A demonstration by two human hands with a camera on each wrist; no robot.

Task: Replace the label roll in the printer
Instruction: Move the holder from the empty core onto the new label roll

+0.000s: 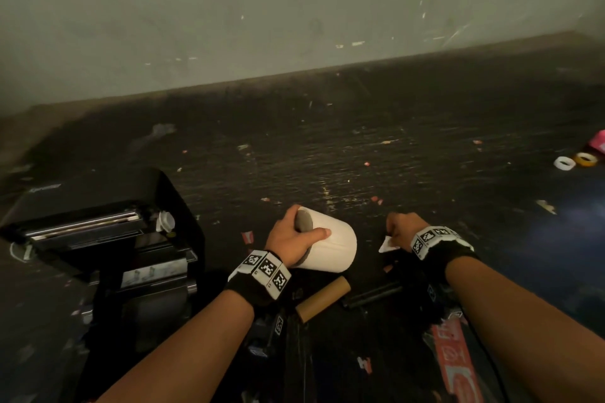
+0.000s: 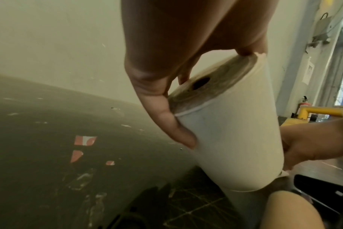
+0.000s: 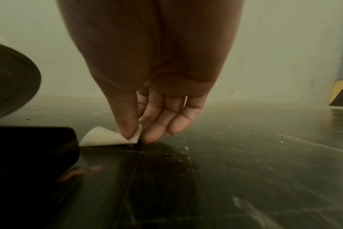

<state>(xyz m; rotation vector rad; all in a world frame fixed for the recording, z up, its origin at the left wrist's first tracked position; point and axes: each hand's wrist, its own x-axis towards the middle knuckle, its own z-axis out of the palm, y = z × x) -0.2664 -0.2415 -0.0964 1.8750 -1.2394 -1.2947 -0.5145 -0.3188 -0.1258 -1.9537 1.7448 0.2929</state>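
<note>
- A brown cardboard tube core is seen lying nearest the viewer, just in front of the large white paper label roll, with a black rod lying just right of the core.
- The white label roll is gripped at its near end by the left hand, thumb curled across its side and fingers wrapped over its end face; it is tilted above the dark scuffed worktop.
- A small white paper scrap is pinched between thumb and fingertips of the right hand, just right of the roll and low over the worktop.
- The black label printer stands left of the roll with its lid open.
- Two small tape rings lie far right of the roll.
- A pale wall stands behind the roll.
</note>
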